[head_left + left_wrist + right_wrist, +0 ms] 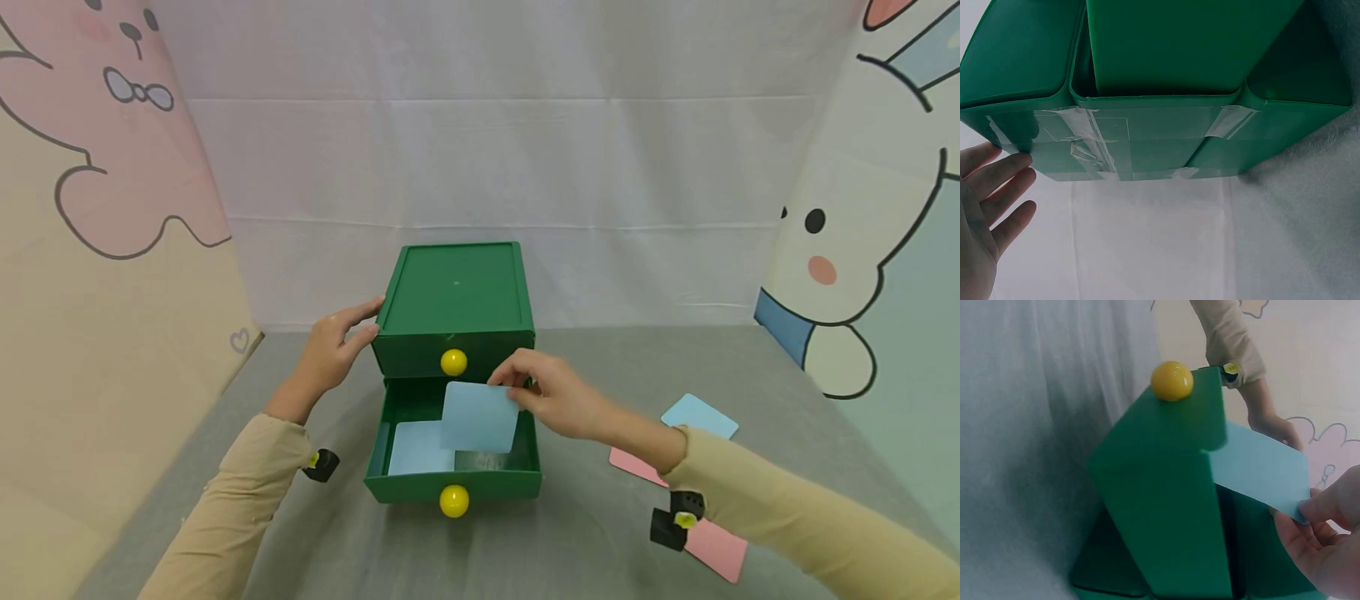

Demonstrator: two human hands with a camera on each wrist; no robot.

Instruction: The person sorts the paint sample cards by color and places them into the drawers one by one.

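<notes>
A light blue card [480, 417] is pinched by its corner in the right hand [558, 396] and held tilted over the pulled-out lower drawer [453, 482] of the green drawer box [455, 292]. Another blue card [416, 448] seems to lie inside. The box's left side is touched by the left hand [330, 350], its fingers straight.

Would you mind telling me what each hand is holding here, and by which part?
The right hand pinches a light blue card by its upper right corner, over the open lower drawer. The left hand holds nothing; its straight fingers rest against the green drawer box.
</notes>
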